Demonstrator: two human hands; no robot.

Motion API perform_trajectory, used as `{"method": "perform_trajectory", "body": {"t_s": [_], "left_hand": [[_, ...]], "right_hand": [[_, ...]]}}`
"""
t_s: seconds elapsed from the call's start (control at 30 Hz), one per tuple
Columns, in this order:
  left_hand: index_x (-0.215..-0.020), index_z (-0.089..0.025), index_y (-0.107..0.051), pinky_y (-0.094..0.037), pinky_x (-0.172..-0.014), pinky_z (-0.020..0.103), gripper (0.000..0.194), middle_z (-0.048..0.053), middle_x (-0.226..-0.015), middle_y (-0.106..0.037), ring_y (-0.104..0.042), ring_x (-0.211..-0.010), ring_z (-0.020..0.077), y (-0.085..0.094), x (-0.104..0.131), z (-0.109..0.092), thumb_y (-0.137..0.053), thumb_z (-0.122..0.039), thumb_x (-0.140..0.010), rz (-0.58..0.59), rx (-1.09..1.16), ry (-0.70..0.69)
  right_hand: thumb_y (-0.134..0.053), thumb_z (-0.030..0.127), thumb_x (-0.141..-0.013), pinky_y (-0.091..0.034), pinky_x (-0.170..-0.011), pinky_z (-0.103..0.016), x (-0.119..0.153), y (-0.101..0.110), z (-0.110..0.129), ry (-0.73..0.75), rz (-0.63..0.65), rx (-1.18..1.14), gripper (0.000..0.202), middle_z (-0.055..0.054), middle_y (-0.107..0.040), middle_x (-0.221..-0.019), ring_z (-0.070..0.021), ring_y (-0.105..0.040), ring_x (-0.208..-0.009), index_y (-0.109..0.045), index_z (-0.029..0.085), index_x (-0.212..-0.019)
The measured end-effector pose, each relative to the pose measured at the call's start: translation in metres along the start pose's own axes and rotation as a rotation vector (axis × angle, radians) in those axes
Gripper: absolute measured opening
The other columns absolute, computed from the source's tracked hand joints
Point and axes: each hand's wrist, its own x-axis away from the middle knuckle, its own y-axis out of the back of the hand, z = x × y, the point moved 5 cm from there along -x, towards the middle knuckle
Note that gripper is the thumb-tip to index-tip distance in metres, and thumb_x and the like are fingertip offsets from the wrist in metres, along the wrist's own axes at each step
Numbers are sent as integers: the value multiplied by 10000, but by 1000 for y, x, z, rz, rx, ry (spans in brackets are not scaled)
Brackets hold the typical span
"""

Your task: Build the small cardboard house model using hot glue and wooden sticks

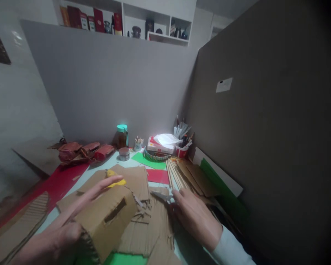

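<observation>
My left hand holds a folded cardboard piece at the lower left, one finger stretched along its top. A dark rectangular slot is cut in its right face. My right hand is closed on scissors, whose blades point left above torn cardboard. Beneath lie corrugated cardboard sheets with small ragged scraps between the hands. Something yellow shows just behind my left fingertip.
Behind are a teal-lidded jar, a small round tub, a woven tray and a red pen cup. Wooden sticks and brown boards lie right. Grey partitions enclose the table.
</observation>
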Motion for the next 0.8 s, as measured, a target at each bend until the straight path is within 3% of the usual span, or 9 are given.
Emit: {"method": "perform_trajectory", "body": {"t_s": [0.07, 0.1, 0.17, 0.27, 0.4, 0.53, 0.67, 0.8], "left_hand": [[-1536, -518, -511, -467, -1230, 448, 855, -141, -1745, -362, -328, -1609, 405, -11, 10, 4, -763, -756, -754, -13, -23, 89], [-1532, -497, -528, -477, -1221, 443, 837, -112, -1733, -404, -326, -1610, 407, -18, 14, 5, -757, -738, -764, -31, -31, 129], [-1401, -495, -662, -540, -1149, 364, 684, -112, -1623, -573, -398, -1582, 386, -21, 23, 3, -727, -719, -757, -313, -25, 141], [-1282, -516, -726, -608, -1051, 364, 673, -141, -1536, -645, -439, -1554, 406, -37, 27, 4, -823, -705, -643, -427, 17, 157], [-1302, -610, -658, -535, -1138, 418, 833, -137, -1538, -641, -414, -1562, 413, -45, 29, 9, -785, -892, -528, -413, -299, 158], [-1391, -690, -519, -401, -1261, 472, 844, -138, -1571, -604, -519, -1473, 412, -56, 28, 16, -706, -925, -602, -274, -597, 107], [-1450, -613, -545, -287, -1330, 409, 826, -112, -1637, -549, -451, -1535, 398, -74, 25, 16, -825, -733, -682, -212, -740, 10], [-1300, -482, -744, -288, -1320, 555, 837, -10, -1491, -704, -354, -1572, 504, -68, 25, 21, -995, -483, -501, -355, -467, 70]], "right_hand": [[-668, 82, -996, -594, -883, -400, 1, -5, 4, 2, 25, 18, 201, -50, -714, -1110, -219, -707, -984, -687, 156, -1182], [-663, 89, -1008, -600, -892, -404, 1, -7, 5, 9, 27, 24, 205, -50, -714, -1124, -220, -708, -1003, -685, 159, -1199], [-642, 109, -1035, -603, -911, -415, 0, -9, 8, 28, 21, 32, 212, -53, -711, -1152, -226, -705, -1042, -677, 167, -1236], [-641, 119, -1040, -594, -931, -424, 0, -13, 8, 49, 23, 42, 176, -50, -714, -1149, -228, -700, -1056, -689, 168, -1202], [-613, 110, -1039, -552, -928, -436, 2, -13, 3, 55, 13, 38, 155, -72, -708, -1138, -253, -681, -1053, -686, 152, -1170], [-588, 131, -1046, -468, -819, -396, 9, -1, 4, 85, -7, -19, 137, -109, -702, -1115, -274, -653, -988, -671, 152, -1153], [-577, 132, -1051, -394, -764, -385, 15, 10, 6, 107, -30, -60, 114, -95, -693, -1072, -264, -636, -938, -657, 167, -1123], [-565, 115, -1046, -354, -739, -383, 18, 13, 7, 131, -63, -89, 108, -83, -679, -1012, -253, -616, -886, -658, 169, -1060]]}}
